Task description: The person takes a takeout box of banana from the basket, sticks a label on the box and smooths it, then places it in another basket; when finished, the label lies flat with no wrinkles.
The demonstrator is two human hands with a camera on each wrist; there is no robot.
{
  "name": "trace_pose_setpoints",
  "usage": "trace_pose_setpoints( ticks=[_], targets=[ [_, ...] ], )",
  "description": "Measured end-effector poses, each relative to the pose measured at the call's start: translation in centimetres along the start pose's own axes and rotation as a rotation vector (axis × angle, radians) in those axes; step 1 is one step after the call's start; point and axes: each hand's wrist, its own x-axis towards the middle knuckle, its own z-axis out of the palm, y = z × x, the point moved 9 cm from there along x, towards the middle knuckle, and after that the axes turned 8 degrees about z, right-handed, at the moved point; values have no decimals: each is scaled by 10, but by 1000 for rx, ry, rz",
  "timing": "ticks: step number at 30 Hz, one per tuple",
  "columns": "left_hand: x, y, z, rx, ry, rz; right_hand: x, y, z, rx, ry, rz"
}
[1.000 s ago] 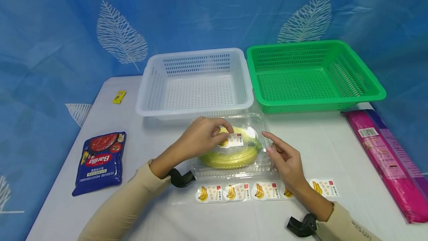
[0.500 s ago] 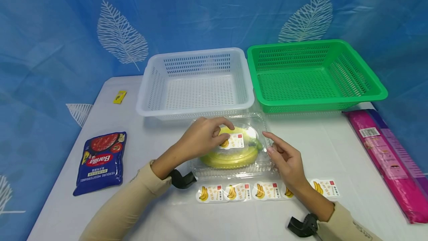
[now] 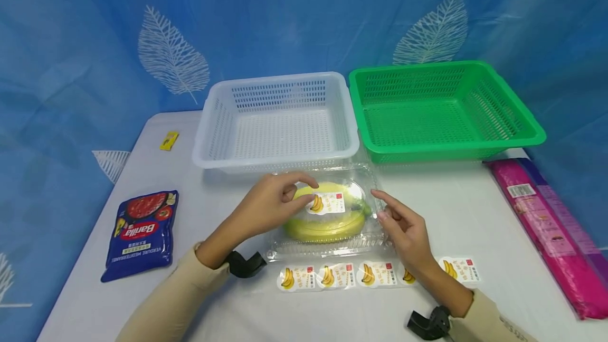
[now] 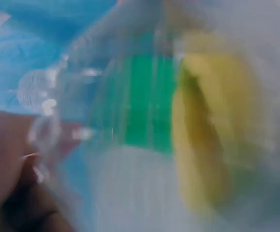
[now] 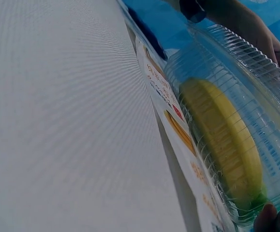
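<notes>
A clear plastic clamshell box (image 3: 328,249) with yellow bananas (image 3: 328,231) inside lies on the table. A white banana label (image 3: 332,202) is on its lid. My left hand (image 3: 266,202) hovers at the label's left end, thumb and index finger apart with nothing between them. At the box's right edge, my right hand (image 3: 404,226) holds the rim with thumb and index finger. In the right wrist view its fingertips (image 5: 265,217) touch the box's corner, near the banana (image 5: 227,140). The left wrist view is blurred, with fingers (image 4: 7,150) beside clear plastic.
A strip of banana labels (image 3: 334,275) lies in front of the box, partly under my right forearm. Behind stand a white basket (image 3: 275,162) and a green basket (image 3: 456,148). A blue Barilla pouch (image 3: 142,231), a small yellow packet (image 3: 168,140) and a pink package (image 3: 546,231) flank them.
My left hand has drawn back to the left from the label, and its thumb and index finger have spread. More of the label shows. My right hand has stayed at the box edge.
</notes>
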Motion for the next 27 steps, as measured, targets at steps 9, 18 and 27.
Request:
trace_pose_setpoints(
  ticks=[9, 18, 27],
  targets=[
    [-41, -25, -22, 27, 179, -63, -1, 0, -1, -5, 1, -26],
    [-79, -47, -28, 107, 289, -159, 1, 0, 0, -15, -10, -12],
    [-94, -68, -5, -98, 179, -243, 1, -1, -2, -18, -12, -14]
  ],
)
